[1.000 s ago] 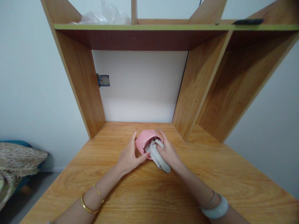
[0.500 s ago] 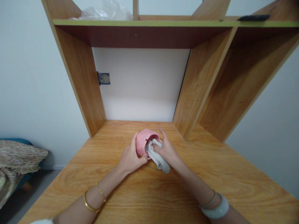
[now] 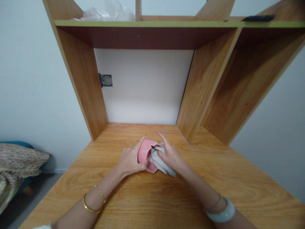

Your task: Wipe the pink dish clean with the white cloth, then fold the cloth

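Observation:
A pink faceted container (image 3: 144, 151), which looks like a small pot, is tipped so that its opening faces right and toward me. My left hand (image 3: 130, 160) grips it from the left, thumb at the rim. In my right hand (image 3: 171, 155) is a pale grey cloth (image 3: 160, 163), pinched between thumb and fingers and pressed at the container's opening. Part of the cloth goes inside the opening; its loose end hangs out to the lower right. A small dark mark or notch shows at the rim. The right fingertips are partly hidden by the cloth.
Both forearms rest over a wooden desk (image 3: 152, 203). Behind it rises a wooden shelf unit (image 3: 205, 79) with a plastic bag (image 3: 108, 11) and a dark flat object (image 3: 259, 18) on top. An open socket box (image 3: 106, 80) is at the back left; a patterned blanket (image 3: 21, 159) lies far left.
The container has turned and dropped slightly, its opening now facing more toward the lower right. My right hand has shifted a little left with the cloth, which bunches at the rim.

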Action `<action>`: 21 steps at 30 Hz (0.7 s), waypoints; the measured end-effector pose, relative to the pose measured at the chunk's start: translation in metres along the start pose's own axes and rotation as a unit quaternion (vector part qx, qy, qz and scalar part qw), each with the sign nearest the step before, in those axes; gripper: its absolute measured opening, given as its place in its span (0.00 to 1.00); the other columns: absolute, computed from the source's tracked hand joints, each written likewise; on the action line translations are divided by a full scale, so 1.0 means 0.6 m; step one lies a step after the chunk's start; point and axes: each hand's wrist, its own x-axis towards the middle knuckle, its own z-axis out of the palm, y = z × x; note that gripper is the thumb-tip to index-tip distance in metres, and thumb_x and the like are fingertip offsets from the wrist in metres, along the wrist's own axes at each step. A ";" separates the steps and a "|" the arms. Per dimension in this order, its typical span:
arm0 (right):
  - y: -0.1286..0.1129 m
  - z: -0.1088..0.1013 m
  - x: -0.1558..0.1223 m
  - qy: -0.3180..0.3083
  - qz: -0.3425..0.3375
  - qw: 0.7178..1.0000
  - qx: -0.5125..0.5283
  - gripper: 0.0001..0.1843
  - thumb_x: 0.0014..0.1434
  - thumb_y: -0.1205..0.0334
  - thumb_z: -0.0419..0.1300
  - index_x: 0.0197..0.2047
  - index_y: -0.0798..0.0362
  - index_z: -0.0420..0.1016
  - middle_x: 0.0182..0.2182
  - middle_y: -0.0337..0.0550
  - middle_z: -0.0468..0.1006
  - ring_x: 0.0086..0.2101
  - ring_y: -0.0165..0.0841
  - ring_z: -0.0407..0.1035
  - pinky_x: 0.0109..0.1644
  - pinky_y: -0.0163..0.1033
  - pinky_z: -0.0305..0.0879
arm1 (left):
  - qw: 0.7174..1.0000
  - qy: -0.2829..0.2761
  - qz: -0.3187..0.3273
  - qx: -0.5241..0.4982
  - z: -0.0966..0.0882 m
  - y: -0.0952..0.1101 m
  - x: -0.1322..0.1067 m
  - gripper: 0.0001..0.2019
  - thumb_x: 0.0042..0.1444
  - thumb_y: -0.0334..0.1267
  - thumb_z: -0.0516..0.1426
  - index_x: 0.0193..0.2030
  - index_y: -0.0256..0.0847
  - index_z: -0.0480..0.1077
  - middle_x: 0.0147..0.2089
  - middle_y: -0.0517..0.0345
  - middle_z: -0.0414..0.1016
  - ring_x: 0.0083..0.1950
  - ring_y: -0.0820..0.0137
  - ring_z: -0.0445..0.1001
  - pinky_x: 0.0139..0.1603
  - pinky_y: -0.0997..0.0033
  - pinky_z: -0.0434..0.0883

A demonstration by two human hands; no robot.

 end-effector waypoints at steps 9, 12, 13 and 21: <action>0.008 0.008 0.008 0.122 0.075 0.979 0.147 0.34 0.48 0.69 0.48 0.59 0.54 0.46 0.34 0.42 0.74 0.27 0.30 0.68 0.30 0.34 0.63 | 0.978 0.050 -0.016 -0.204 0.023 0.006 0.006 0.46 0.48 0.49 0.56 0.64 0.37 0.30 0.55 0.44 0.59 0.49 0.62 0.66 0.46 0.64 0.65; 0.008 0.017 0.008 0.106 0.069 0.974 0.190 0.33 0.48 0.67 0.48 0.59 0.53 0.46 0.33 0.41 0.74 0.27 0.31 0.68 0.32 0.35 0.64 | 0.966 0.042 0.002 -0.253 0.031 0.011 0.004 0.43 0.50 0.46 0.56 0.63 0.36 0.31 0.53 0.45 0.61 0.51 0.63 0.65 0.48 0.66 0.65; 0.007 0.020 0.008 0.097 0.073 0.971 0.205 0.33 0.49 0.67 0.48 0.59 0.53 0.45 0.31 0.40 0.73 0.26 0.30 0.68 0.31 0.35 0.64 | 0.964 0.044 -0.001 -0.263 0.033 0.012 0.004 0.42 0.50 0.45 0.55 0.63 0.36 0.32 0.52 0.46 0.62 0.50 0.63 0.65 0.47 0.67 0.66; 0.008 0.014 0.012 0.101 0.099 0.971 0.192 0.36 0.50 0.60 0.52 0.60 0.53 0.40 0.20 0.31 0.68 0.20 0.30 0.65 0.23 0.32 0.59 | 0.894 0.052 -0.179 -0.408 0.039 -0.002 0.022 0.30 0.54 0.45 0.50 0.58 0.38 0.42 0.28 0.59 0.72 0.13 0.78 0.65 0.12 0.79 0.64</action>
